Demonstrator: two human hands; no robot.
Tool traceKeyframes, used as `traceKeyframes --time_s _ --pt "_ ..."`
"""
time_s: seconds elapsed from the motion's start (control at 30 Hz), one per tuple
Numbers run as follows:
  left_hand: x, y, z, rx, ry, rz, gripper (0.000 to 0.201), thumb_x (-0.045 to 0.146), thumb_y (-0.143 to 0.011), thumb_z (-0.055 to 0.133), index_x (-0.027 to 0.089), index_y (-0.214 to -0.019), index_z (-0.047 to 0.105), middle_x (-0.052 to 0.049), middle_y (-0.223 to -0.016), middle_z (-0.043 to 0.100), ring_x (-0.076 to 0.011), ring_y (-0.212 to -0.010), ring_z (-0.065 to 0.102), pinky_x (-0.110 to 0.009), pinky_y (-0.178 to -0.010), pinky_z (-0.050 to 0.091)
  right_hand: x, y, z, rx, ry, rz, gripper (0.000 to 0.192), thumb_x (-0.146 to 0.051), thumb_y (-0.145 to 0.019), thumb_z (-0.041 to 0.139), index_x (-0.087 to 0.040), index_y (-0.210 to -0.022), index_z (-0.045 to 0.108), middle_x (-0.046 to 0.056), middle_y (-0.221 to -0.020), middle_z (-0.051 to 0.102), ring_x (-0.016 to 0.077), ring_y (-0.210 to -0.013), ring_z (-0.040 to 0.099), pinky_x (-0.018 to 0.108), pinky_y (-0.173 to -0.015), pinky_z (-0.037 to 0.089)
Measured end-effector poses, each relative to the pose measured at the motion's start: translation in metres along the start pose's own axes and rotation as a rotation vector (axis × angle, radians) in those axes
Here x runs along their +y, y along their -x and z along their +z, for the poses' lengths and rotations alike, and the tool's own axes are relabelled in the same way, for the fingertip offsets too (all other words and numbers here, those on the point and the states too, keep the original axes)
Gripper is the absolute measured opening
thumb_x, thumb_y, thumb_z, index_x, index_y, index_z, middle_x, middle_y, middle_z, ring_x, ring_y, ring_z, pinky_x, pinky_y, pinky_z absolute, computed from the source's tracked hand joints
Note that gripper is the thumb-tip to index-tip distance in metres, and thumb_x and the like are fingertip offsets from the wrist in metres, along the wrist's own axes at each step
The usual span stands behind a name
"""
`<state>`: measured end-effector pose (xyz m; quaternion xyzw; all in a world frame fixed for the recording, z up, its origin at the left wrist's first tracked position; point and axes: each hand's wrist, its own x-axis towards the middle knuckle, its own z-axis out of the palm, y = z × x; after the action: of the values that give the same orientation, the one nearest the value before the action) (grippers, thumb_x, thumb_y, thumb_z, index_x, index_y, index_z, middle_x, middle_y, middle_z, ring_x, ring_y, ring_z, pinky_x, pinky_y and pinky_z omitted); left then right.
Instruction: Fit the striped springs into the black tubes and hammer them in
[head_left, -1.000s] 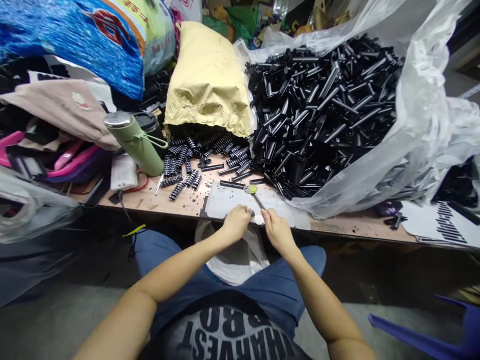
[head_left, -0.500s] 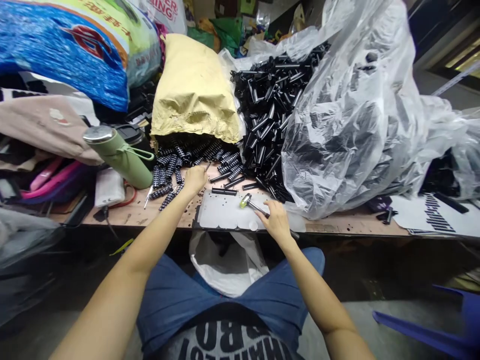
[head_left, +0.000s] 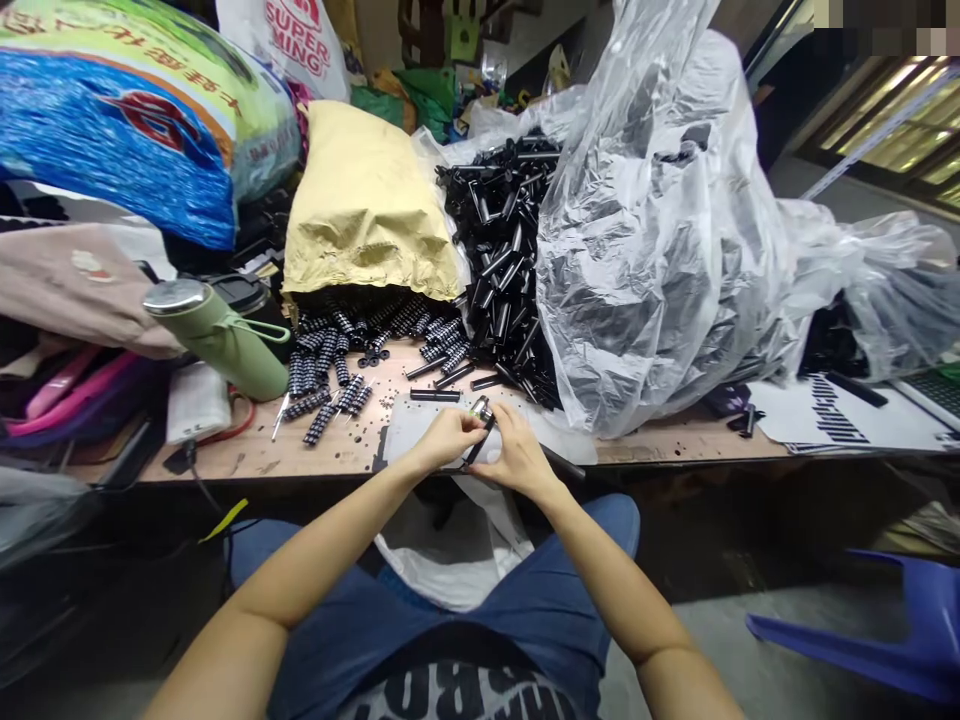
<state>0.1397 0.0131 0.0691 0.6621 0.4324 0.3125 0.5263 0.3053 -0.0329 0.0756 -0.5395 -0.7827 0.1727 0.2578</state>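
My left hand (head_left: 442, 438) and my right hand (head_left: 516, 455) meet at the table's front edge over a white perforated plate (head_left: 401, 425). Together they pinch a slim black tube (head_left: 477, 447) held at a slant. A small hammer with a yellowish head (head_left: 479, 407) lies on the plate just beyond my fingertips, its handle running right under my right hand. Black-and-white striped parts (head_left: 330, 375) spill from a yellow paper sack (head_left: 364, 200) to the left. A heap of black tubes (head_left: 502, 260) lies behind.
A big clear plastic bag (head_left: 660, 230) covers the right of the heap. A green bottle (head_left: 221, 340) lies at the left beside clutter. A white bag (head_left: 450, 560) hangs below the table edge between my knees. A blue chair (head_left: 892, 625) stands at the lower right.
My left hand reached out to the striped parts and came back to the plate. My right hand left the hammer's handle, and both now grip a black tube. The view shifted right.
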Motion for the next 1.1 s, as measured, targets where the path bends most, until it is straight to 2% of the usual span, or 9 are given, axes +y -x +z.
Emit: traceKeyframes --time_s 0.1,0.2,0.3,0.4,0.63,0.73,0.9,1.0,1.1 --pt "-0.003 -0.029 -0.010 0.189 -0.314 0.098 0.026 0.031 -0.083 0.052 0.015 -0.093 0.070 -0.009 -0.087 0.069 -0.0207 -0.080 0.062 -0.030 -0.075 0.048 0.001 0.009 -0.001 -0.025 -0.079 0.032 0.097 -0.046 -0.061 0.079 -0.013 -0.140 0.035 0.020 -0.136 0.044 0.0333 -0.130 0.040 0.051 -0.109 0.035" --pt "-0.011 -0.066 -0.021 0.422 -0.749 0.014 0.030 0.019 -0.087 0.042 0.008 -0.102 0.066 -0.019 -0.103 0.065 -0.0275 -0.099 0.059 -0.037 -0.088 0.045 0.007 0.019 -0.003 -0.193 -0.135 0.029 0.092 -0.047 -0.062 0.079 -0.015 -0.138 0.038 0.018 -0.136 0.046 0.0318 -0.130 0.041 0.050 -0.110 0.034" --pt "-0.019 -0.093 -0.024 0.412 -0.990 -0.121 0.029 0.008 -0.082 0.042 0.004 -0.096 0.067 -0.024 -0.101 0.065 -0.0317 -0.100 0.058 -0.039 -0.083 0.046 0.022 0.024 -0.003 -0.225 -0.087 0.076 0.096 -0.046 -0.058 0.081 -0.014 -0.138 0.039 0.020 -0.138 0.044 0.0339 -0.132 0.039 0.051 -0.110 0.032" --pt "-0.023 -0.104 -0.023 0.376 -1.020 -0.099 0.027 0.005 -0.079 0.042 0.007 -0.083 0.069 -0.024 -0.090 0.068 -0.0322 -0.094 0.061 -0.039 -0.078 0.047 0.042 0.021 -0.004 -0.195 -0.010 0.135 0.101 -0.047 -0.055 0.082 -0.016 -0.140 0.037 0.019 -0.142 0.041 0.0359 -0.134 0.036 0.052 -0.111 0.029" --pt "-0.004 -0.059 -0.052 0.568 -0.582 0.054 0.027 0.035 -0.079 0.054 0.015 -0.091 0.067 -0.009 -0.091 0.070 -0.0221 -0.085 0.064 -0.030 -0.079 0.047 0.046 0.017 -0.006 -0.250 0.122 0.301 0.117 -0.061 -0.055 0.077 -0.011 -0.148 0.026 0.022 -0.152 0.025 0.0377 -0.140 0.022 0.050 -0.115 0.019" --pt "0.002 -0.019 -0.059 0.479 -0.530 0.074 0.024 0.039 -0.074 0.059 0.018 -0.082 0.067 -0.005 -0.082 0.070 -0.0213 -0.076 0.064 -0.030 -0.073 0.047 0.040 0.017 -0.001 -0.240 0.145 0.334 0.121 -0.066 -0.055 0.076 -0.011 -0.149 0.024 0.022 -0.153 0.023 0.0382 -0.141 0.021 0.049 -0.115 0.018" --pt "-0.022 0.006 -0.035 0.423 -0.505 0.165 0.024 0.040 -0.076 0.061 0.018 -0.082 0.066 -0.007 -0.085 0.069 -0.0253 -0.083 0.063 -0.036 -0.080 0.046 0.036 0.012 0.005 -0.207 0.178 0.361 0.119 -0.066 -0.055 0.076 -0.013 -0.149 0.025 0.021 -0.152 0.027 0.0387 -0.139 0.025 0.049 -0.113 0.022" --pt "-0.038 -0.007 -0.013 0.506 -0.240 0.291 0.032 0.047 -0.085 0.053 0.019 -0.098 0.062 -0.008 -0.099 0.067 -0.0238 -0.097 0.061 -0.036 -0.088 0.045 0.034 0.009 0.006 -0.191 0.199 0.366 0.116 -0.064 -0.055 0.077 -0.013 -0.147 0.028 0.022 -0.150 0.029 0.0385 -0.138 0.027 0.049 -0.112 0.024" --pt "-0.043 -0.025 0.001 0.578 0.132 0.210 0.040 0.053 -0.091 0.042 0.020 -0.112 0.053 -0.004 -0.081 0.063 -0.0179 -0.080 0.062 -0.032 -0.076 0.048 0.032 0.008 0.007 -0.155 0.201 0.362 0.110 -0.058 -0.056 0.079 -0.014 -0.145 0.032 0.022 -0.147 0.035 0.0378 -0.136 0.031 0.051 -0.110 0.026"
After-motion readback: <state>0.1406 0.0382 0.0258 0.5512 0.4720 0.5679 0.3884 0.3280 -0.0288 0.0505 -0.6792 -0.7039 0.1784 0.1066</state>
